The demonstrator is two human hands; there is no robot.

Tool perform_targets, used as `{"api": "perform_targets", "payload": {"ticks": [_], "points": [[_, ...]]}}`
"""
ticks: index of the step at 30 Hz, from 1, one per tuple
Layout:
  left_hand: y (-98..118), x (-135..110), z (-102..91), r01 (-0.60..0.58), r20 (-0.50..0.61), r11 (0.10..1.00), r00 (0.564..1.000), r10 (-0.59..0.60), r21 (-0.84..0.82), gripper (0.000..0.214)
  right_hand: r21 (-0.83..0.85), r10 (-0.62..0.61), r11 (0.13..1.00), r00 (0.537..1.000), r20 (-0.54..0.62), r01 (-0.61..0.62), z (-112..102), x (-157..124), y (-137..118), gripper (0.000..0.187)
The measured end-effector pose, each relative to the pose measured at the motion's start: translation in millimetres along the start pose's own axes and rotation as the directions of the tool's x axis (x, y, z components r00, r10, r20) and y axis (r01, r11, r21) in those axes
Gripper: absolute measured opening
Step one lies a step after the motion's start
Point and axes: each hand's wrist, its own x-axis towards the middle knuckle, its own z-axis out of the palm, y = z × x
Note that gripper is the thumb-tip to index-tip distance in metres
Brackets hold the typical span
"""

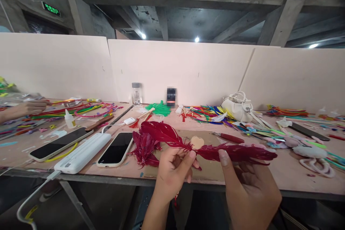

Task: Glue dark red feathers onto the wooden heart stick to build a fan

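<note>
The biggest thing is the long table (291, 172), which runs out past the fingers on both sides. On it, right behind the fingers, lies a brown cardboard sheet (208, 169). The left hand (172, 170) is closed: its thumb and fingers (192, 154) pinch the stem of a long red feather (161, 133), and the fluffy end sticks out away from the thumb, up and over the cardboard. The right hand (250, 187) is closed too, with its thumb pressed on a second red feather (242, 153) that lies across the fingers and points away from the other hand. The two stems come close together in the gap between the two thumbs. Far behind the right fingers sits a white bag (238, 107). Out past the left fingers lie a white power bank (83, 152), a phone (116, 149) and, farther off, another phone (60, 143). A pile of red feathers (144, 147) rests just beside the left fingers. Green feathers (159, 108) lie far behind them. A knife with a red handle (231, 138) lies just behind the right thumb. Way off past the phones are a little glue bottle (70, 119) and another person's hand (29, 107). A small wooden heart (197, 141) sits just behind the two thumbs
</note>
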Motion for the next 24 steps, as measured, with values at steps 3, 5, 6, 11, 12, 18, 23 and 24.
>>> {"api": "perform_targets", "payload": {"ticks": [3,5,6,11,12,18,23,24], "points": [[5.0,-1.6,5.2,0.008,-0.064,1.000,0.998,-0.007,0.017,0.036,-0.031,0.004,1.000,1.000,0.001,-0.004,-0.6,-0.3,2.2,0.040],[7.2,-1.9,7.9,0.010,-0.082,1.000,0.997,-0.008,0.021,0.037,-0.050,0.003,0.999,1.000,0.003,-0.003,-1.2,-0.9,4.9,0.042],[7.7,-1.9,8.8,0.012,-0.089,1.000,0.996,-0.010,0.023,0.038,-0.051,-0.001,0.999,1.000,0.006,0.001,-1.4,-1.1,6.4,0.042],[8.2,-1.4,9.4,0.010,-0.104,0.998,0.995,-0.003,0.063,0.039,-0.035,-0.034,0.999,0.999,0.027,0.035,-0.2,-1.4,11.1,0.038],[8.2,-1.3,9.3,0.010,-0.108,0.997,0.994,-0.001,0.081,0.039,-0.037,-0.040,0.998,0.999,0.033,0.041,0.2,-1.2,11.2,0.037],[6.0,1.0,7.5,0.046,-0.150,0.988,0.988,-0.024,0.145,0.039,0.010,-0.069,0.998,0.995,0.077,0.068,1.3,5.6,8.6,0.032],[1.0,4.8,0.7,0.065,-0.092,0.988,0.994,-0.053,0.139,0.039,0.073,-0.089,0.994,0.994,0.058,0.085,-0.1,17.1,10.7,0.027],[0.2,5.4,-0.7,0.068,-0.079,0.988,0.995,-0.057,0.142,0.039,0.089,-0.083,0.993,0.995,0.046,0.079,-0.3,18.9,12.3,0.026]]}}
